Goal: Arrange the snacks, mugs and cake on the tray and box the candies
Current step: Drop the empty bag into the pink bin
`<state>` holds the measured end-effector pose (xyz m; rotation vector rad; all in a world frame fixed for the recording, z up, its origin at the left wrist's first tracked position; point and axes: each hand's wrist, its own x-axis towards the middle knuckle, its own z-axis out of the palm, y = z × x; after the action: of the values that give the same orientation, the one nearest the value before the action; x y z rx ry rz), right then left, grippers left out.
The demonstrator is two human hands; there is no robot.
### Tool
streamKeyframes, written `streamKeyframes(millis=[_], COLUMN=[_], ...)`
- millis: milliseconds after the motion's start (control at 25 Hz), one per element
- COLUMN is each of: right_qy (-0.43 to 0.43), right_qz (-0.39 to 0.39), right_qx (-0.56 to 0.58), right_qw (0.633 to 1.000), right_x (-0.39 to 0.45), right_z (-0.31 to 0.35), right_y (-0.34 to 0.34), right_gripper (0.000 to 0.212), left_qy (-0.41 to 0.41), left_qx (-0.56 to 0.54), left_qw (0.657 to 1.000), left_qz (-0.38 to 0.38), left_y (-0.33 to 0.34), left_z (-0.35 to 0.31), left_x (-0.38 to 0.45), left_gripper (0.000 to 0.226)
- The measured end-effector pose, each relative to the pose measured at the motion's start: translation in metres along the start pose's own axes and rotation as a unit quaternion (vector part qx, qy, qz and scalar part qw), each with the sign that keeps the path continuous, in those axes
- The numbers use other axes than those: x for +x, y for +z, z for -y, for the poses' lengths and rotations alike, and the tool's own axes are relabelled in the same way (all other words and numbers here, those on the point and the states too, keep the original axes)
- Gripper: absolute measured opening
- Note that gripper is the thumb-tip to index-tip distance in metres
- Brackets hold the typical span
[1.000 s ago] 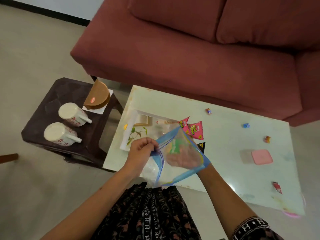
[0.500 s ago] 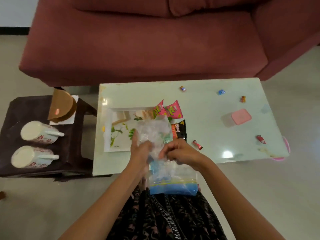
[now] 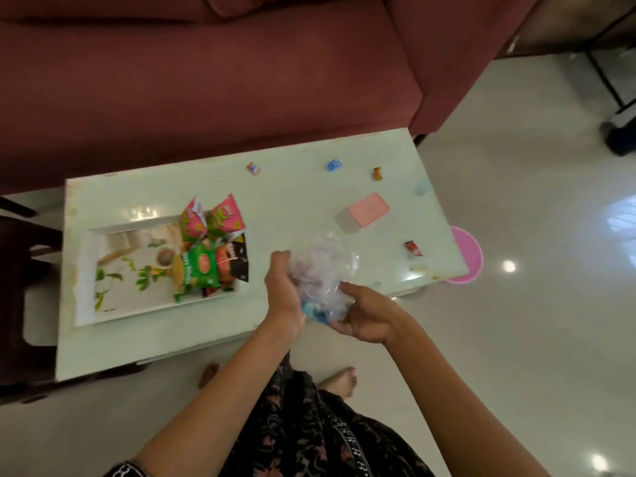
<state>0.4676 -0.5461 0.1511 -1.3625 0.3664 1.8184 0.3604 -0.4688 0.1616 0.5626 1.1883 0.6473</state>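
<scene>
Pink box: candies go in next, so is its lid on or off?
On. The pink lid sits flat atop the box on the table, no opening showing. Candies lie loose around it.

Both hands are holding a crumpled clear bag (image 3: 321,270) over the near edge of the counter (image 3: 299,201): the left hand (image 3: 284,297) is gripping its left side, the right hand (image 3: 364,318) is curling round its near end. On the left, snack packets (image 3: 213,249) are lying piled at the right end of the tray (image 3: 86,270). A pink box (image 3: 368,210) is sitting right of them. Four candies (image 3: 334,165) are lying scattered around it, well apart. A red sofa (image 3: 206,80) is standing behind the counter.
</scene>
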Motion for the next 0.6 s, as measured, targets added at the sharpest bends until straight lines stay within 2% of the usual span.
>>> streamKeyframes(millis=[80, 160, 280, 320, 360, 440, 480, 600], right_qy=[-0.088, -0.179, -0.248, -0.263, -0.282, -0.33, -0.339, -0.332], right_qz=[-0.057, -0.098, -0.055, -0.029, -0.015, -0.017, -0.032, -0.102], right_qx=[-0.014, -0.039, 0.023, 0.034, 0.012, -0.093, -0.139, -0.171], right_qw=[0.994, 0.978, 0.967, 0.964, 0.959, 0.939, 0.93, 0.922], right_x=[-0.011, -0.029, -0.055, -0.062, -0.066, -0.073, -0.076, -0.08], right_z=[0.016, 0.034, 0.056, 0.063, 0.071, 0.086, 0.095, 0.128], right_y=[-0.031, -0.057, -0.088, -0.095, -0.104, -0.12, -0.127, -0.16], right_gripper=[0.031, 0.029, 0.028, 0.032, 0.034, 0.034, 0.035, 0.04], left_qy=[0.002, 0.043, 0.125, 0.146, 0.166, 0.204, 0.223, 0.223], left_qx=[0.108, 0.212, 0.318, 0.332, 0.338, 0.339, 0.347, 0.387], left_qw=[0.994, 0.976, 0.938, 0.929, 0.923, 0.911, 0.901, 0.868], left_qz=[0.009, 0.033, 0.064, 0.071, 0.084, 0.113, 0.137, 0.216], left_y=[0.037, 0.07, 0.111, 0.122, 0.133, 0.154, 0.164, 0.205], left_z=[0.021, 0.037, 0.053, 0.055, 0.056, 0.059, 0.061, 0.063], left_x=[-0.006, -0.011, -0.012, -0.012, -0.008, 0.005, 0.013, 0.03], left_gripper=[0.024, 0.028, 0.025, 0.032, 0.051, 0.085, 0.09, 0.064])
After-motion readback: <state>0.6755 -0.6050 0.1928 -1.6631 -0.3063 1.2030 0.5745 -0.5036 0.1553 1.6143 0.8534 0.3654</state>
